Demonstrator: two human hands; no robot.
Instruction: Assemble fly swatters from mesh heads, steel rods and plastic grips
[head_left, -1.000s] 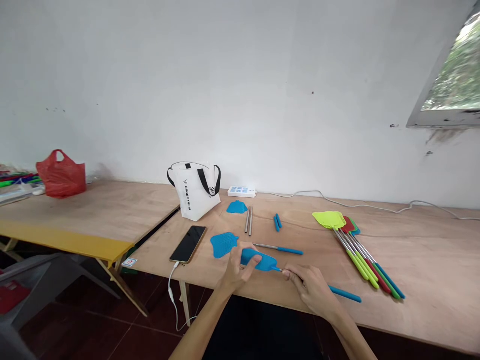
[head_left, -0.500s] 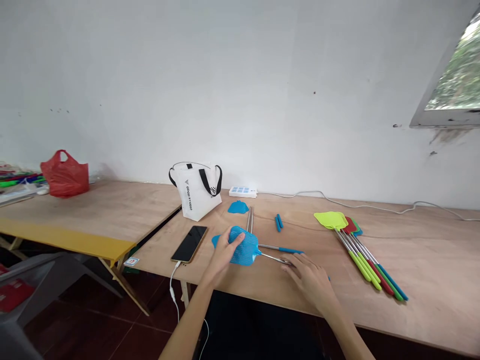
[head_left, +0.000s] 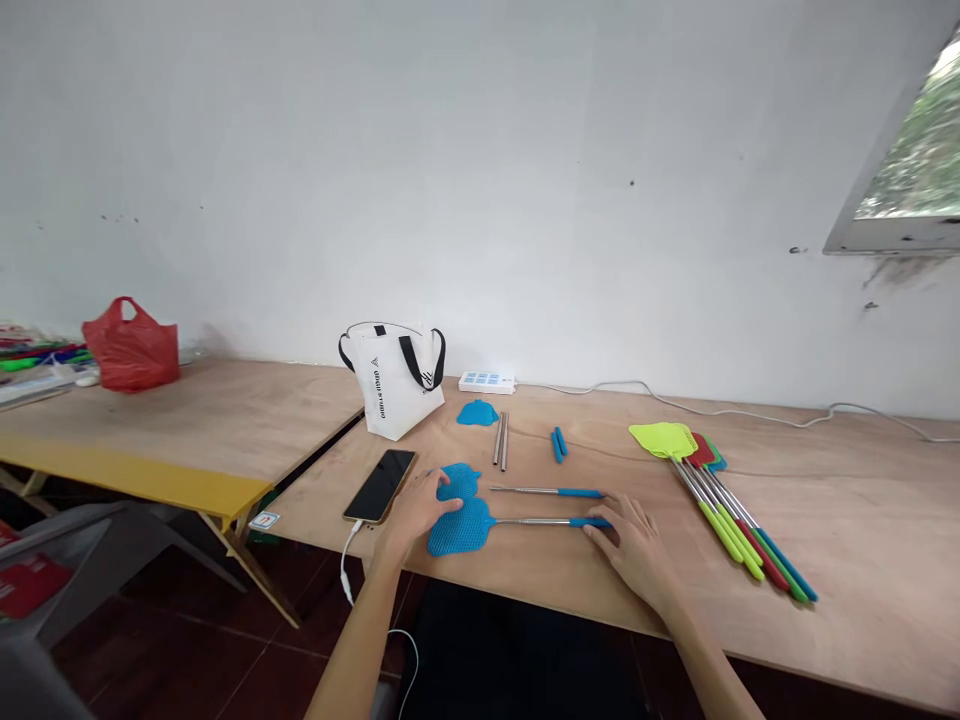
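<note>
A blue fly swatter (head_left: 480, 524) lies flat on the wooden table (head_left: 862, 560), head to the left, metal rod and blue grip to the right. My left hand (head_left: 417, 508) rests with fingers spread at the swatter's head and touches a loose blue swatter head (head_left: 459, 481) behind it. My right hand (head_left: 634, 549) lies flat with its fingertips on the blue grip (head_left: 592, 522). Just behind lies a second metal rod with a blue grip (head_left: 547, 491).
A phone (head_left: 380, 485) on a cable lies left of my left hand. Behind are a white tote bag (head_left: 396, 385), another blue head (head_left: 477, 412), two metal rods (head_left: 501, 441), two blue grips (head_left: 557, 444) and a power strip (head_left: 486, 382). Several finished swatters (head_left: 720, 500) lie at right. A red bag (head_left: 131, 345) sits far left.
The blue swatter was held up between both hands, then turned and laid flat on the table. Both hands now rest open on it.
</note>
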